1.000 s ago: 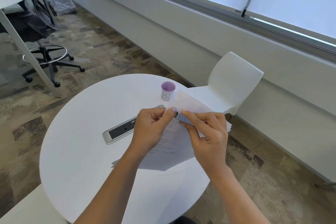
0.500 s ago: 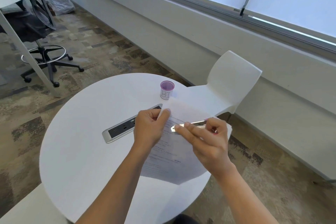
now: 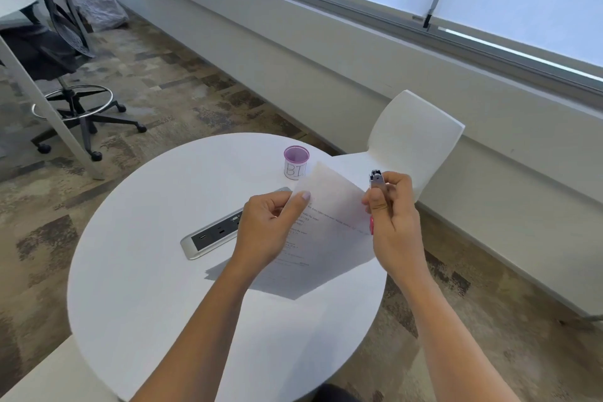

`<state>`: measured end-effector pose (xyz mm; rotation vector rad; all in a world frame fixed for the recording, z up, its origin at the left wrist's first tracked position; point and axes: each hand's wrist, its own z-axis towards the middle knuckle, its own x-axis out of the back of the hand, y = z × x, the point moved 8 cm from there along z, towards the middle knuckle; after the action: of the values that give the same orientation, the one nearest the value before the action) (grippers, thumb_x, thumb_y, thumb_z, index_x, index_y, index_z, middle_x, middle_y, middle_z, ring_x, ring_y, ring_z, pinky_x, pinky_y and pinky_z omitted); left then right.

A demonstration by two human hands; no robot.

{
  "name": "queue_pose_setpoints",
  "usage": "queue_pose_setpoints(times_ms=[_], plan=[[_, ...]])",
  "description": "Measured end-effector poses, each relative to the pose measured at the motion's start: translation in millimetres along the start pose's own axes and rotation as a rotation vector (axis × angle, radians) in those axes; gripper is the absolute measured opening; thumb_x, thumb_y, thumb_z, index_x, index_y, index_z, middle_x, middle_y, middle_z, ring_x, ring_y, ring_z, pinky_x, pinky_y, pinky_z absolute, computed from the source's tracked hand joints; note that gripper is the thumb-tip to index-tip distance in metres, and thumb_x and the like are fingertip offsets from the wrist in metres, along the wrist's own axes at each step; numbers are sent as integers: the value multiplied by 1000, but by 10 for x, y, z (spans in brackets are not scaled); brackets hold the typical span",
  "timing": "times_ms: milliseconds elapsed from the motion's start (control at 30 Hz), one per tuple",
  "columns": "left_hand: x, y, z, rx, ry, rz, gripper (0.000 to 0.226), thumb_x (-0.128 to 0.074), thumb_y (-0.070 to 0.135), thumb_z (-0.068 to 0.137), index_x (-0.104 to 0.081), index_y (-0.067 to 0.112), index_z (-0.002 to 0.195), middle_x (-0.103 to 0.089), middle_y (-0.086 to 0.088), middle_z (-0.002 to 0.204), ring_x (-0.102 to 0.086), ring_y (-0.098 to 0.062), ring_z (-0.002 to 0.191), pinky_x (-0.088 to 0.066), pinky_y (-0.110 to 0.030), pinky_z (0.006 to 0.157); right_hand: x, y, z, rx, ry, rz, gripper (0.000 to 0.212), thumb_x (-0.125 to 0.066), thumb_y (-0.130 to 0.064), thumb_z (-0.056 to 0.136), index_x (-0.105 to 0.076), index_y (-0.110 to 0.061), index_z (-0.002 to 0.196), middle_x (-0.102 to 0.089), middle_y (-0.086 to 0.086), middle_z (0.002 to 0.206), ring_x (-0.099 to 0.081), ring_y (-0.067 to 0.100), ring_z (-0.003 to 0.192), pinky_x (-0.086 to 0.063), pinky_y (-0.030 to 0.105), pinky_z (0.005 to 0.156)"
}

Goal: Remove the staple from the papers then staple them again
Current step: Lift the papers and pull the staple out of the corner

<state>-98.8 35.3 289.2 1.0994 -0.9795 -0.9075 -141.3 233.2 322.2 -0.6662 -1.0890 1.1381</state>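
My left hand [image 3: 267, 228] pinches the top left corner of the printed papers [image 3: 329, 238], which are lifted at an angle above the round white table [image 3: 146, 254]; the top sheet is folded back. My right hand [image 3: 391, 215] grips a small stapler [image 3: 377, 181] with a silver metal end pointing up and a pink part showing below my fingers. The stapler sits at the papers' right edge, apart from the corner held by the left hand. The staple itself is too small to see.
A small purple-rimmed cup [image 3: 296, 161] labelled "BI" stands at the table's far side. A silver power outlet strip [image 3: 215, 232] lies flush in the tabletop left of my hands. A white chair [image 3: 411, 140] stands beyond the table, an office chair [image 3: 65, 52] at far left.
My right hand has pulled the stapler away from the papers' top corner to the right and turned it upright. The left hand keeps its pinch on the corner.
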Motion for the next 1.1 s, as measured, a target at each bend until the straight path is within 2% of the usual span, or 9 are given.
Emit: queue_pose_setpoints(times_ms=[200,300,433,567,667,767,833,933,1100], plan=[[38,58,10,-62,-12,121,29,-56,55,90,-63,40,66,-56,19,58,-48,-3,58,-36,-30,60,134,-27,94,-33,-40,-37,42,-83,-54,65,-61,-35,96,-36,-13,50,-34,6,50,-30,13,48],[29,98,7,-74,-14,129,22,-55,54,89,-66,48,72,-63,23,66,-55,-1,63,-39,-28,61,49,-35,99,-51,-196,-131,42,-84,-58,57,-70,-38,91,-47,-8,49,-35,7,49,-33,22,50],[10,86,25,-69,12,129,16,-59,53,87,-70,47,77,-67,23,74,-59,-4,73,-42,-29,67,-37,4,53,-52,-233,-234,23,-81,-44,72,-68,-25,68,-52,10,53,-35,12,47,-33,31,52],[215,170,-94,-175,334,221,34,-71,45,85,-60,32,115,-60,21,117,-47,-3,109,-36,-13,93,-9,-17,8,9,-118,-321,25,-77,-39,78,-61,-30,61,-47,-11,44,-39,11,45,-27,23,50],[342,19,-308,89,601,-46,37,-65,50,86,-37,31,100,-49,4,109,-47,-21,102,-43,-29,86,18,-74,-67,99,0,-424,24,-75,-37,82,-61,-28,64,-40,-7,40,-36,13,43,-24,23,47],[56,-282,-401,515,405,-355,34,-53,58,91,-40,28,99,-55,0,103,-57,-20,93,-49,-30,72,22,-97,-148,146,84,-478,21,-75,-28,82,-65,-22,66,-35,-7,41,-35,9,42,-25,23,44],[-145,-333,-452,658,195,-481,59,-51,71,82,-53,20,113,-67,-2,106,-67,-21,93,-56,-32,72,-14,-170,-217,240,106,-532,15,-80,-15,75,-68,-19,66,-41,-9,42,-39,8,41,-31,22,40],[-229,-314,-438,665,81,-589,72,-56,74,73,-65,15,112,-76,-8,105,-74,-25,90,-60,-34,73,-132,-307,-382,489,115,-600,22,-83,2,58,-68,-13,65,-55,-4,47,-48,18,39,-38,25,35],[-130,-310,-351,575,87,-535,19,-67,29,92,-76,13,97,-79,-5,92,-74,-15,75,-58,-26,65,-324,-284,-615,647,70,-711,28,-73,7,50,-67,-16,65,-45,-4,45,-43,19,38,-33,28,35]])
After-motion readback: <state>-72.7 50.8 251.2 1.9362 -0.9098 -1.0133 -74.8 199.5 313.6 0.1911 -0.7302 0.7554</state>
